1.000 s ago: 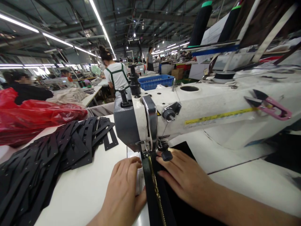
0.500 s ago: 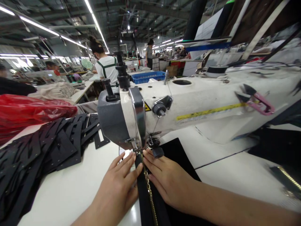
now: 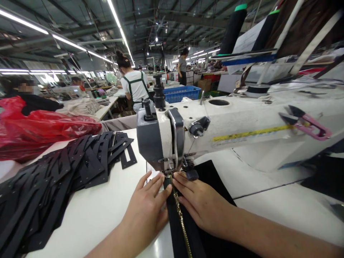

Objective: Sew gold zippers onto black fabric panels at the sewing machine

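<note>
A strip of black fabric with a gold-toothed zipper [image 3: 180,215] runs under the presser foot of a white and grey sewing machine [image 3: 172,143]. My left hand [image 3: 147,206] lies on the strip's left edge, fingers stretched toward the foot and thumb beside the zipper teeth. On the other side, my right hand [image 3: 200,200] presses flat on the black fabric [image 3: 212,175], its fingertips close to the foot. Both hands are open and press the cloth from above. The gold zipper slider sits between them, just in front of my thumbs. The needle tip is hidden.
Black slotted pieces [image 3: 88,161] lie overlapped at left, before a red plastic bag [image 3: 51,125]. Pink-handled snips [image 3: 309,123] rest against the machine arm above a yellow measuring tape [image 3: 249,133]. Thread cones [image 3: 233,28] stand at upper right. Other people work beyond a blue crate [image 3: 182,94].
The whole view has shifted, so the machine and hands appear farther right. Both hands keep the same places on the fabric by the foot; the strip's advance is too small to tell.
</note>
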Motion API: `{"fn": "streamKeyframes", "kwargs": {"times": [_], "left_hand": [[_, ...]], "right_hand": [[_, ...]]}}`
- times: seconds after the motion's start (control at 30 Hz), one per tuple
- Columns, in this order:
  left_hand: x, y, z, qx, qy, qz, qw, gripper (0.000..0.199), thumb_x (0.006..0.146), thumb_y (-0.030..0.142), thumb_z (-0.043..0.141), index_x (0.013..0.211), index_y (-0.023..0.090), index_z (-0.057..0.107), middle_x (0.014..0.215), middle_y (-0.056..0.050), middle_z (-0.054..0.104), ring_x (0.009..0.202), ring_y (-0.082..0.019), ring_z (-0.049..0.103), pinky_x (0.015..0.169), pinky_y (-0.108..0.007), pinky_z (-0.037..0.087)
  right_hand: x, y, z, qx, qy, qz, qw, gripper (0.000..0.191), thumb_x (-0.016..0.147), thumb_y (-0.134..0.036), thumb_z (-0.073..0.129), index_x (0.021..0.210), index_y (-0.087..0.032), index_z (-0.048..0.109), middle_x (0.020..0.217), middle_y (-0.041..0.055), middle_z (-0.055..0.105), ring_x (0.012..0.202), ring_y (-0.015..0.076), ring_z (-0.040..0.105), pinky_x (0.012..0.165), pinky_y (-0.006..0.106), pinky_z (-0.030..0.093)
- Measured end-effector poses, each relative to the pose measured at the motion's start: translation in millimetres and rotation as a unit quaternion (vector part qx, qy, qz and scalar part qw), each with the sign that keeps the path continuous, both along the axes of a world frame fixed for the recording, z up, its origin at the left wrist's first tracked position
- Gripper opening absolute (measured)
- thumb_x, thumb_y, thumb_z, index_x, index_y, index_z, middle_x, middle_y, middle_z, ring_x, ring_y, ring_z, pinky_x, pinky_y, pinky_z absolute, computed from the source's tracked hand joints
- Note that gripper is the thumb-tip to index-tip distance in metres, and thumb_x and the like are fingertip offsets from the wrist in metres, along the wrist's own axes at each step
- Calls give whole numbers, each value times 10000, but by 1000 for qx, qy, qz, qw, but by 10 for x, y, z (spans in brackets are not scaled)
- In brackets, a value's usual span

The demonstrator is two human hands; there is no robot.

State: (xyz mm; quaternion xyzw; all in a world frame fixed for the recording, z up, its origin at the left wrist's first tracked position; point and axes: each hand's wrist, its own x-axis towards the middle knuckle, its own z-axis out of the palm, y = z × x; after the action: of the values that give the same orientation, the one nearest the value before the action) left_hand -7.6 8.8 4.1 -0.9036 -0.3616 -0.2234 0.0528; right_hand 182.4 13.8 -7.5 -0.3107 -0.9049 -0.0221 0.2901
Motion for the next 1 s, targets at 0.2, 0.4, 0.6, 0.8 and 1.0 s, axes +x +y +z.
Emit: {"fn": "streamKeyframes", "kwargs": {"times": [0.2,0.4,0.6,0.8,1.0], "left_hand": [[-3,10,-18,-10,-10,10,1000,297,741,167,485,1004,138,621,1093,-157,630,1085,-276,551,961,-525,376],[17,-120,-5,-6,18,22,1000,347,749,116,461,1067,153,596,1113,-160,615,1091,-275,547,959,-549,373],[16,-386,-60,38,20,-33,999,271,864,91,382,1036,119,589,1116,-137,626,1052,-219,583,949,-415,447],[-61,-608,-81,9,-1,-64,998,385,793,77,389,1153,102,521,1229,-154,547,1179,-233,478,967,-403,439],[28,-549,21,-4,-18,29,999,290,841,138,425,1092,126,571,1168,-142,591,1106,-250,542,963,-469,431]], "right_hand": [[76,39,24,-63,35,63,995,252,863,-158,446,1070,-92,575,1130,142,578,1091,246,496,925,409,426],[71,-85,115,-142,82,21,986,76,785,-132,534,743,-166,481,838,58,571,788,185,525,707,351,473],[77,-584,7,51,58,14,997,224,891,-165,384,961,-134,594,987,92,637,933,208,555,828,352,445],[-31,-883,-336,170,67,-43,982,406,958,-185,240,915,-125,639,957,83,683,936,176,598,758,279,465],[25,-882,-210,176,35,0,984,320,937,-203,337,908,-101,639,948,107,687,908,196,625,699,280,516]]}}
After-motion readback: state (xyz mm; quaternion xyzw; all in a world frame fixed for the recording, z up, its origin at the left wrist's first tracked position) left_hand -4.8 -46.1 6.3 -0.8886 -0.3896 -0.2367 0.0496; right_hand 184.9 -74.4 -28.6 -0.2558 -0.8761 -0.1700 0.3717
